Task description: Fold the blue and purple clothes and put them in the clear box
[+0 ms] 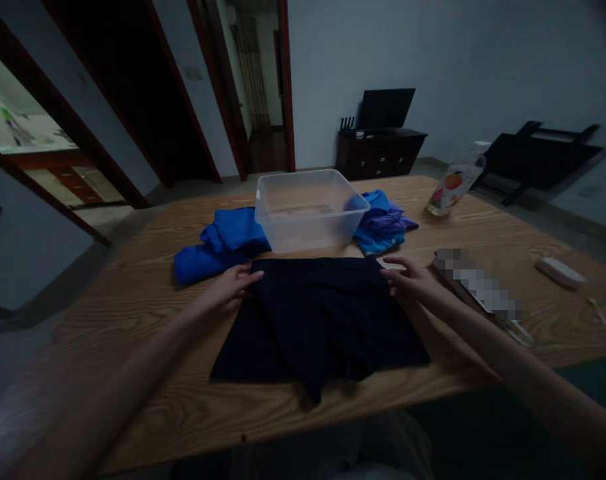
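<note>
Two hands [233, 283] [407, 279] pin dark garment [317, 320], waistband away.

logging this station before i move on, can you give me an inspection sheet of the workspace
surface: wooden table, grain visible, dim light
job's things: dark garment spread flat near the front edge
clutter: clear plastic tub behind the garment; blue clothes to its left, blue and purple clothes to its right; bottle; white bar-shaped object
grippers: left hand on the garment's far left corner, right hand on its far right corner; grip cannot be told
cables: nothing seen
surroundings: dark cabinet with a monitor by the wall, open doorways to the left
</note>
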The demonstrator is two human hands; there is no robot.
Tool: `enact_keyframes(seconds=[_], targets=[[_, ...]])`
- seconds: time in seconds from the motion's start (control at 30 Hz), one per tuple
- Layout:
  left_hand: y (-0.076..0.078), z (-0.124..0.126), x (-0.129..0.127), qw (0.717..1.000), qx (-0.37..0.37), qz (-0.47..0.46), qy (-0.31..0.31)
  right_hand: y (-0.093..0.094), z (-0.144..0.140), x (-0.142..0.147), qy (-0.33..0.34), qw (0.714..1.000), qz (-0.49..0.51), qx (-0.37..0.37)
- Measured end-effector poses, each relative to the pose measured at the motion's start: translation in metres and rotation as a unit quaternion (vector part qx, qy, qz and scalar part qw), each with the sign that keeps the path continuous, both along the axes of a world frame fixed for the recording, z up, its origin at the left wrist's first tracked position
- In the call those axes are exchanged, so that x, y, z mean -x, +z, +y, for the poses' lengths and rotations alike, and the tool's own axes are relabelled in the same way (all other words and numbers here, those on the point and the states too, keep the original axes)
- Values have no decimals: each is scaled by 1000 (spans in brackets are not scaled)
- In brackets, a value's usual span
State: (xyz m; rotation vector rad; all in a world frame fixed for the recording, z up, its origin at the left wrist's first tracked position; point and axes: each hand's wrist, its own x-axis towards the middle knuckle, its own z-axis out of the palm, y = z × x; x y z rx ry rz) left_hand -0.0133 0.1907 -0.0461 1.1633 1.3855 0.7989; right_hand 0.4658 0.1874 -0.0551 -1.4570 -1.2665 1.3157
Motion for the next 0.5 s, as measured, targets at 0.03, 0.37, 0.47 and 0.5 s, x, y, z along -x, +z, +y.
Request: enact_keyframes(seconds=[0.03,0.37,0.47,0.5], targets=[[4,1,-3,1000,2,5,-19,3,-2,2,13,1000,-7,-6],[11,3,-9,987,-45,-132,79,17,-14,1,-32,997,53,-38],[-2,-6,-2,992,-1,-102,76,6,-30,-8,-11,997,-46,-59],[-4,-9,0,993,0,-87,85,4,-37,-9,4,993,-91,-77]])
